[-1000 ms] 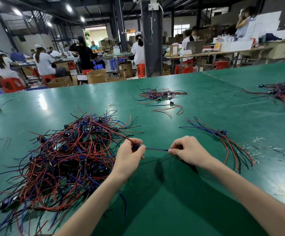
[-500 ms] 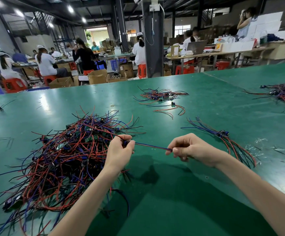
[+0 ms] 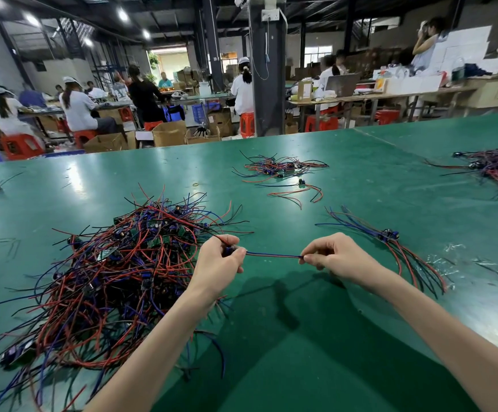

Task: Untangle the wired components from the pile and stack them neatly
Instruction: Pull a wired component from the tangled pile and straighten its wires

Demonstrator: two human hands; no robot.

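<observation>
Left hand pinches the small component end of a wire just right of the pile; right hand pinches its far end, wire taut between them above the table. Sorted stack lies further right of the pile, past the right hand.

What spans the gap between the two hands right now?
In the head view, a blue and red wire pair stretches from the left hand to the right hand, above bare green table.
</observation>
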